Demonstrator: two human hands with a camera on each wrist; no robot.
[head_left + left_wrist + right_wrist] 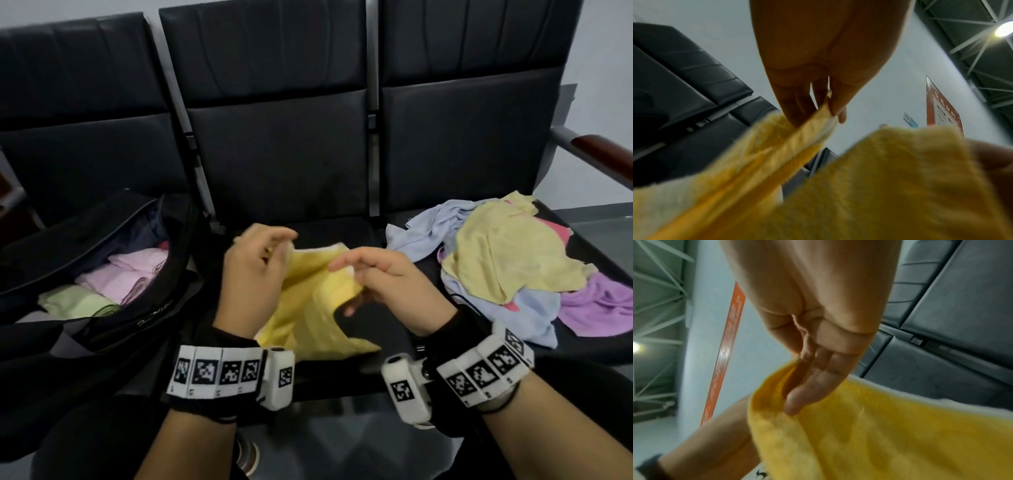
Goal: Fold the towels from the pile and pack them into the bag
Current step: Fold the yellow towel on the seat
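Observation:
A yellow towel (pixel 315 301) hangs between both hands over the middle seat. My left hand (pixel 255 270) pinches its top edge between thumb and fingers; the left wrist view shows the towel (pixel 879 186) hem caught at the fingertips of my left hand (pixel 830 107). My right hand (pixel 380 277) grips the other part of that edge, and in the right wrist view my right hand (pixel 807 386) has its fingers curled into a fold of the towel (pixel 890 434). The open black bag (pixel 113 274) lies on the left seat with folded pink and green towels inside. The towel pile (pixel 507 270) sits on the right seat.
The row of black padded seats (pixel 284 164) has backrests behind and a metal armrest (pixel 596 150) with a brown pad at the far right. My knees and a shoe show below the seat's front edge.

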